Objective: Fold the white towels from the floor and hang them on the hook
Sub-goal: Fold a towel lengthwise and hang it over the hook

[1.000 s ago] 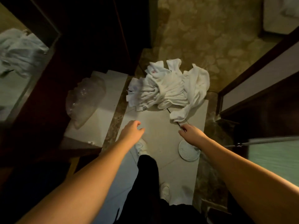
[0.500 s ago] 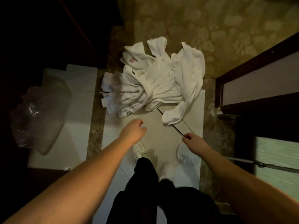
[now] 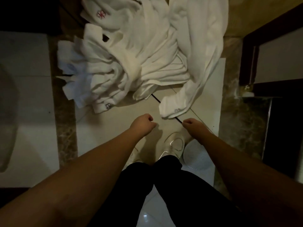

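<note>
Both hands have come down closer to the towels (image 3: pixel 139 63) than they were a second ago, and the pile now fills the top of the view, from about ten o'clock to one o'clock. The left hand (image 3: pixel 143 126) hangs over the pale floor tile (image 3: pixel 114 128) with its fingers curled in and nothing held; the right hand (image 3: pixel 192 126) is likewise curled and empty, just beside the nearest towel corner at twelve o'clock but not touching it. The towels lie heaped and twisted together on the floor, several with small embroidered marks at their corners (one red mark sits near the top). The person's white shoes (image 3: pixel 174 144) stand at six o'clock of the hands, near the pile.

Because the towels are tangled, pulling on that nearest corner would probably drag neighbours along or lift a twisted length that will not fold cleanly. A step forward could also tread on the trailing end. No hook is in view.
</note>
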Demonstrator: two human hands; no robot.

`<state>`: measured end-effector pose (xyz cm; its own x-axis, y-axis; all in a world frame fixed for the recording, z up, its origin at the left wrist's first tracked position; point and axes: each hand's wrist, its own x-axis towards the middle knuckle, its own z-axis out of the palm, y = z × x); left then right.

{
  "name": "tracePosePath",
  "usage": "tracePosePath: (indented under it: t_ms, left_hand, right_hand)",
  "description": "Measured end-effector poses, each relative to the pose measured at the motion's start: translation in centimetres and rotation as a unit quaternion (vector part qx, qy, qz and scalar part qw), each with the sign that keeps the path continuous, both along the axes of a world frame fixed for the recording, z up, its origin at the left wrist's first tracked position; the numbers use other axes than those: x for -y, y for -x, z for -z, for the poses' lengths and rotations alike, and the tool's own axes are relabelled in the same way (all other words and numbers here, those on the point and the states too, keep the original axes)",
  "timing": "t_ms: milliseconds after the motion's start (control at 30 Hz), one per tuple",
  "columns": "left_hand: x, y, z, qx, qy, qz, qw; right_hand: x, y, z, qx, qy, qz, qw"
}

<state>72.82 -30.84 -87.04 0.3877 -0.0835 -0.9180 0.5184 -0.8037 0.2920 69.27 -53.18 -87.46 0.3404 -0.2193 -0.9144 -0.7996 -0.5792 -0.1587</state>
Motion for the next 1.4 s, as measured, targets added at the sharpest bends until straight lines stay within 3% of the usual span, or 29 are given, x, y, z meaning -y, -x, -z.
tracePosePath:
  t_ms: [167,333,500,600,667,800,933,1000,1100,1233,1400]
  left_hand:
    - [3.4,1.2,7.4,-0.019,0.012,-0.047,0.999]
    - [5.3,2.0,11.8,0.027,0.04,-0.11,0.993]
    - [5.6,1.4,12.3,0.053,0.056,-0.261,0.962]
    - [4.8,0.1,10.9,0.03,0.077,-0.355,0.931]
    - [4.0,-0.8,9.4,0.023,0.096,-0.365,0.926]
    - [3.0,-3.0,5.7,0.02,0.125,-0.383,0.915]
    - [2.6,-4.5,1.3,-0.001,0.17,-0.423,0.89]
    - [2.5,-5.1,-1.3,0.006,0.188,-0.419,0.888]
    - [2.4,-6.1,-5.9,0.009,0.213,-0.425,0.88]
    - [3.0,-7.4,-12.8,-0.008,0.24,-0.455,0.857]
    - [3.4,-9.0,-21.1,0.012,0.24,-0.434,0.868]
  right_hand:
    - [1.1,1.2,7.2,-0.02,-0.019,0.131,0.991]
    - [-0.5,2.6,11.5,-0.028,-0.062,0.281,0.957]
    - [-1.9,2.4,13.4,-0.038,-0.091,0.427,0.899]
    - [-2.3,2.0,13.1,-0.033,-0.078,0.446,0.891]
    - [-2.4,1.8,12.0,-0.037,-0.076,0.451,0.889]
    - [-2.5,1.4,8.6,-0.028,-0.167,0.434,0.885]
    - [-2.9,0.3,3.9,0.039,-0.232,0.383,0.893]
    - [-3.3,-0.5,0.8,0.112,-0.211,0.321,0.916]
    - [-4.0,-2.1,-4.6,0.205,-0.177,0.276,0.922]
    - [-4.6,-4.5,-13.0,0.29,-0.163,0.139,0.933]
    - [-4.8,-6.3,-21.2,0.343,-0.114,0.07,0.93]
